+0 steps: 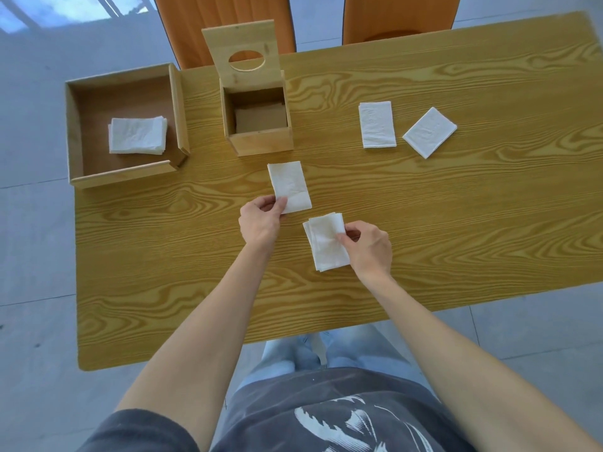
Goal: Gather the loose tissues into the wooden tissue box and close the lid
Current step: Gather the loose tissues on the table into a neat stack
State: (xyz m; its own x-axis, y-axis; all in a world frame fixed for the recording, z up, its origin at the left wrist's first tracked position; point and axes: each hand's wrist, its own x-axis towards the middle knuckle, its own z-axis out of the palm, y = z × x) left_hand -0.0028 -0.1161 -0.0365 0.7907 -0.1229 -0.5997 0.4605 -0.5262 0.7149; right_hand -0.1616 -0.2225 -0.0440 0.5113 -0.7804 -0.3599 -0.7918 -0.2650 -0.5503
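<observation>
Table: wood-grain top, pale tiled floor around it, two orange chairs pushed in at 12 o'clock.

Tray at 10 o'clock, open-topped, overhanging the table's left edge; a tissue stack lies inside it.

Box just right of the tray. Lid stands upright at its far edge, oval slot facing the camera. Interior looks empty, so loading has likely not begun.

Two tissues lie at 2 o'clock, side by side, well apart from the hands.

Left hand: thumb and fingers pinched on the near corner of a single tissue just below the box.

Right hand: fingers closed on the right edge of a small bundle, layers fanned. Probably collecting loose sheets into one bundle before dropping them in.
</observation>
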